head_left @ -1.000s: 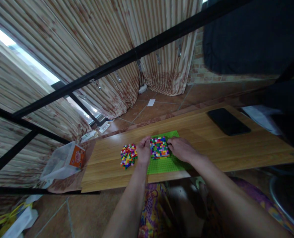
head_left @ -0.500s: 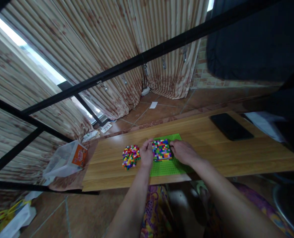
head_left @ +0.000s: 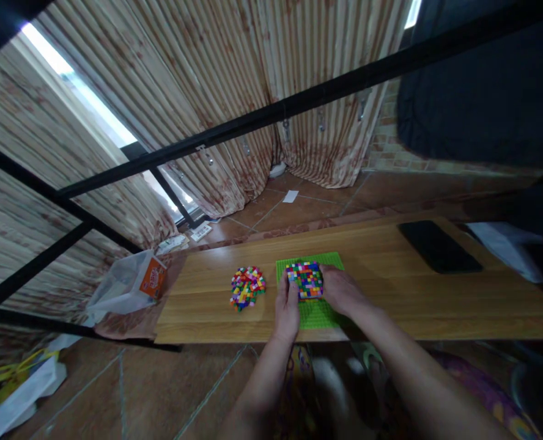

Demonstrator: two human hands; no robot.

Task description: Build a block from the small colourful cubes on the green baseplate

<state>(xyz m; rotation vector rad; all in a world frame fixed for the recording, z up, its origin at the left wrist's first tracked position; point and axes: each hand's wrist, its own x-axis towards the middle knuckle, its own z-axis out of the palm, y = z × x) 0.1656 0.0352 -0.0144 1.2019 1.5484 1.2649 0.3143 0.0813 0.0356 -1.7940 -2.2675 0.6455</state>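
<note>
A square block of many small coloured toy bricks [head_left: 306, 282] sits on or just above the green studded baseplate [head_left: 317, 319]. My left hand [head_left: 288, 308] grips its left side, with the thumb over the edge and the fingers bent behind. On the opposite side, my right hand [head_left: 340, 289] has its fingers curled against the block's right edge; its fingertips are partly hidden. Left of the baseplate lies a loose pile of small coloured bricks [head_left: 247, 287], apart from both hands.
All this rests on a long wooden tabletop [head_left: 198, 305]. A black phone or tablet [head_left: 439, 246] and white paper [head_left: 503, 247] lie at the right. A clear plastic bin [head_left: 120, 290] stands beyond the left end. A dark metal bar [head_left: 253, 120] crosses before the curtains.
My left hand has moved in against the block's left side, its thumb now over the edge. The right hand stays at the right edge. The camera view has shifted slightly.
</note>
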